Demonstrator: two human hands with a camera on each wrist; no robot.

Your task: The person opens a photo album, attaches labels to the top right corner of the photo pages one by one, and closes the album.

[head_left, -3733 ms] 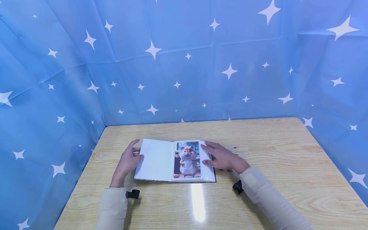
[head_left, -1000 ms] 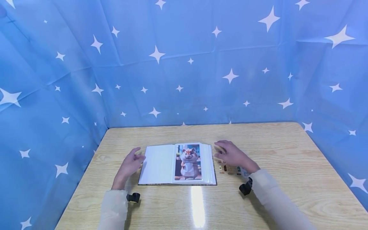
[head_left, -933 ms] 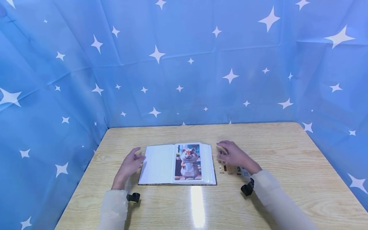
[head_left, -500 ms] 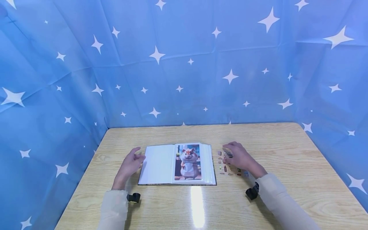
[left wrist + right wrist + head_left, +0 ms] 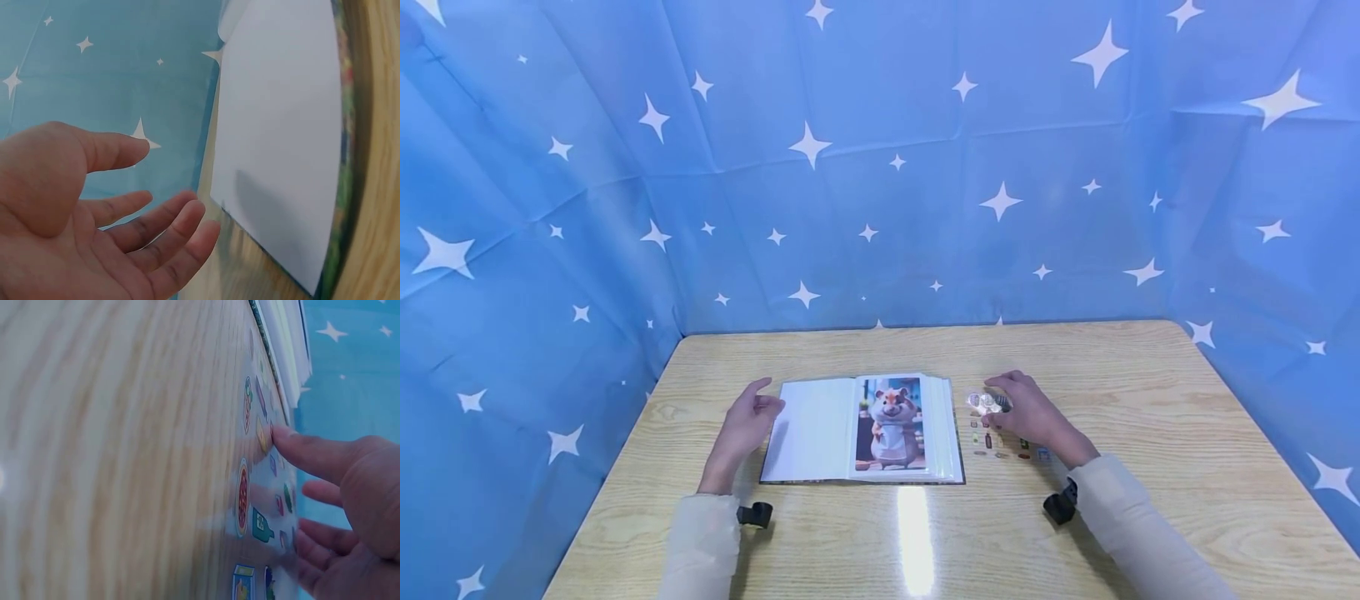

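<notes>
A photo album (image 5: pixel 814 429) lies open on the table, with a blank white page on the left and a photo (image 5: pixel 891 423) of a hamster in an apron on the right. Beside its left edge hovers my left hand (image 5: pixel 747 429), fingers loosely bent and holding nothing; the left wrist view shows a gap to the white page (image 5: pixel 281 119). To the album's right lies a clear sticker sheet (image 5: pixel 256 487) with small food pictures. My right hand (image 5: pixel 1033 412) touches this sheet, thumb and fingers spread apart over its far part. Part of the sheet is hidden under that hand.
Both hands work over a light wooden table (image 5: pixel 820 542), which carries a bright light reflection in front of the album. A blue curtain (image 5: pixel 880 167) with white stars hangs along the back and sides. Each wrist wears a small black camera (image 5: pixel 755 514).
My right hand has left the album page and moved right onto the sticker sheet. A bright glare now shows on the sheet. My left hand has stayed beside the album, shifting only slightly.
</notes>
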